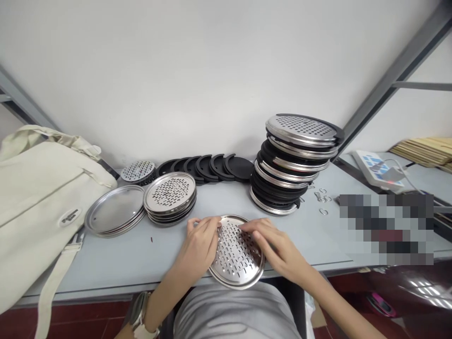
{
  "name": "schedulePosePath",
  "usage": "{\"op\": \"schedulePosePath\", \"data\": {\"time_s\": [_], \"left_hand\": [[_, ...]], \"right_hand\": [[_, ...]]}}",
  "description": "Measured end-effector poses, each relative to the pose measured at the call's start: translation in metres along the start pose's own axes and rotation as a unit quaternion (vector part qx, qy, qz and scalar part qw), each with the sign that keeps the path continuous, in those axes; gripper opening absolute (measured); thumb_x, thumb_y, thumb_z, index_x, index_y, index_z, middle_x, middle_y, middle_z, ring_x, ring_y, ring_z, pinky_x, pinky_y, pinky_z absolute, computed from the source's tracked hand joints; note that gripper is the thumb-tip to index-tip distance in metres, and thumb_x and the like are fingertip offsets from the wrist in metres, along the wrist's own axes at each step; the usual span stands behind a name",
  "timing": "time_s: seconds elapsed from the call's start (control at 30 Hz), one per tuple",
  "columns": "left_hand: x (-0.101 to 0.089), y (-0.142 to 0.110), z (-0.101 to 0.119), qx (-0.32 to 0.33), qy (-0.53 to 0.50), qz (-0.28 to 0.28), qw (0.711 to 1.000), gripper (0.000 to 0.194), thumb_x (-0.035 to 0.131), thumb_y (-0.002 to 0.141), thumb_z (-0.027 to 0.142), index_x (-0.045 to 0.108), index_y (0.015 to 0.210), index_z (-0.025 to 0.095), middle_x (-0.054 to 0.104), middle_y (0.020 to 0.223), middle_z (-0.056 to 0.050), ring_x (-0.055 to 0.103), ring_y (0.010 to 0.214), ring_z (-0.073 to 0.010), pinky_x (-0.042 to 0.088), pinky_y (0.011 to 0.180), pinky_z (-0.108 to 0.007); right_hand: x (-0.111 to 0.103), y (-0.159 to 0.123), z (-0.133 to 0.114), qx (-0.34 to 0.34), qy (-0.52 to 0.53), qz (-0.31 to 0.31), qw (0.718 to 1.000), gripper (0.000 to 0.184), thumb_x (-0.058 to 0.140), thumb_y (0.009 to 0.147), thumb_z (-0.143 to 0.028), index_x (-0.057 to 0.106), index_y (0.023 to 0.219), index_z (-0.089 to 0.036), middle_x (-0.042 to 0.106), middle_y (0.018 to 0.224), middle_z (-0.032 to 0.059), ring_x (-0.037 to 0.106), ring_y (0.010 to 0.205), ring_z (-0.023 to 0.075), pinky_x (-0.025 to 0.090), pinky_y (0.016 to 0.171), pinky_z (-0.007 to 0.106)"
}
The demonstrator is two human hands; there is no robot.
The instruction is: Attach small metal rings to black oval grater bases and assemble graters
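A round metal grater plate (236, 263) with rows of punched slots lies at the table's front edge, its near rim reaching past the edge above my lap. My left hand (202, 241) is closed around its left rim, fingers curled at the upper left. On the other side, my right hand (274, 242) grips the right rim, with the index finger and thumb on the slotted face. The undersides of the plate and of some fingers are hidden. Left of my left hand stands a stack of similar grater plates (170, 192).
Plain metal plates (118, 209) lie stacked beside a cream bag (45, 197). Black round holders (240, 168) overlap along the wall, near a small grater stack (137, 170). A tall leaning stack (300, 127) of graters and black parts stands right, with metal rings (323, 212) nearby.
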State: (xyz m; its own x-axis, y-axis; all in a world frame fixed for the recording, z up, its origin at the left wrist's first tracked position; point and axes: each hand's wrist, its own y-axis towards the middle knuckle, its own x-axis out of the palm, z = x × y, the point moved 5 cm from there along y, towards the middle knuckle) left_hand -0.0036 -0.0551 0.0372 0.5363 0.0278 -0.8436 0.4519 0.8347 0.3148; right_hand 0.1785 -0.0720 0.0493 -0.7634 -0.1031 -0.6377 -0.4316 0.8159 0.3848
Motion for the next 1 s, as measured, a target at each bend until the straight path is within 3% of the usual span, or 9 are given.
{"op": "schedulePosePath", "data": {"time_s": [0.1,0.2,0.47,0.73,1.0], "left_hand": [[-0.001,0.002,-0.005,-0.022,-0.03,-0.01,0.999,0.028,0.027,0.097,0.011,0.051,0.108,0.021,0.065,0.105,-0.002,0.059,0.096,-0.016,0.029,0.095,-0.038],[-0.001,0.002,-0.01,-0.035,-0.048,-0.015,0.998,0.027,0.027,0.099,0.017,0.051,0.108,0.023,0.064,0.109,-0.001,0.058,0.096,-0.0157,0.031,0.095,-0.037],[0.003,0.0,-0.022,-0.066,-0.123,-0.003,0.99,0.024,0.033,0.097,0.018,0.052,0.111,0.025,0.06,0.111,-0.003,0.054,0.102,-0.0181,0.041,0.092,-0.035],[0.0,0.002,-0.022,-0.075,-0.147,0.032,0.986,0.016,0.037,0.09,0.009,0.043,0.098,0.022,0.047,0.098,-0.003,0.05,0.098,-0.0167,0.043,0.09,-0.033],[0.0,0.002,-0.022,-0.067,-0.149,0.04,0.986,0.016,0.035,0.089,0.008,0.042,0.095,0.021,0.047,0.094,-0.003,0.049,0.094,-0.0173,0.043,0.086,-0.034]], "right_hand": [[0.011,0.0,-0.016,-0.049,-0.013,-0.11,0.993,0.028,0.044,0.097,-0.023,0.06,0.119,-0.023,0.062,0.122,0.0078,0.053,0.114,0.0204,0.037,0.101,0.038],[0.018,0.0,-0.021,-0.06,-0.026,-0.147,0.987,0.028,0.045,0.097,-0.023,0.062,0.119,-0.024,0.062,0.123,0.0065,0.053,0.116,0.019,0.035,0.104,0.038],[0.018,0.001,-0.018,-0.076,-0.067,-0.154,0.983,0.031,0.043,0.098,-0.023,0.061,0.122,-0.023,0.062,0.127,0.0063,0.054,0.118,0.0184,0.038,0.105,0.038],[0.02,-0.005,-0.014,-0.139,-0.123,-0.161,0.969,0.037,0.046,0.096,-0.023,0.057,0.13,-0.019,0.057,0.135,0.0097,0.051,0.126,0.0215,0.039,0.108,0.041],[0.015,-0.003,-0.014,-0.097,-0.046,-0.153,0.982,0.038,0.047,0.095,-0.022,0.055,0.133,-0.023,0.059,0.133,0.0082,0.053,0.123,0.02,0.04,0.107,0.04]]}}
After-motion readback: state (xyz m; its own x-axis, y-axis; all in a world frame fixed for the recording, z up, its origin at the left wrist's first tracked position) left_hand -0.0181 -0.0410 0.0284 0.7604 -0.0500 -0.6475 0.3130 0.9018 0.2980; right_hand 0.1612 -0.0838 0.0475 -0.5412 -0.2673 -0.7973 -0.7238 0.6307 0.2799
